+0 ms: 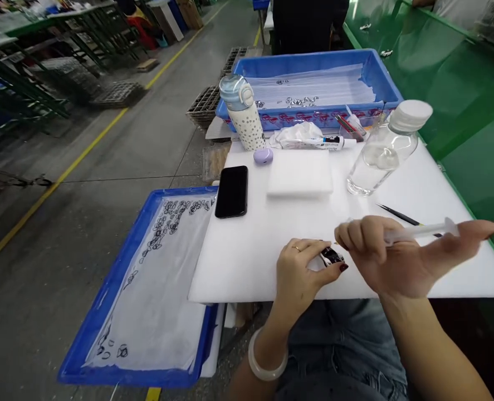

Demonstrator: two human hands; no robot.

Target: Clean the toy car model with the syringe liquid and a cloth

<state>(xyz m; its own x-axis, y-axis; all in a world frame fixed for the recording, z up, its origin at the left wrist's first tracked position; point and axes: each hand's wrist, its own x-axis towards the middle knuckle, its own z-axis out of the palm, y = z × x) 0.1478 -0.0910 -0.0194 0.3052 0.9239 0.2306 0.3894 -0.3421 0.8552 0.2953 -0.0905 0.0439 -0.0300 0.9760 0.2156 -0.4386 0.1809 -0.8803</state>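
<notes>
Between the thumb and fingers of my left hand is a small black-and-white toy car, held just over the white foam-topped table. My right hand wraps its fingers round a clear plastic syringe, with the thumb by the plunger end. The syringe's front end points left toward the toy car; its tip is mostly hidden by my fingers. Black tweezers lie behind my right hand. A white foam block sits farther back on the table.
A phone, a dotted bottle, a purple case, a tube and a clear bottle stand or lie around the table. One blue tray with black rings is at left; a blue bin is behind.
</notes>
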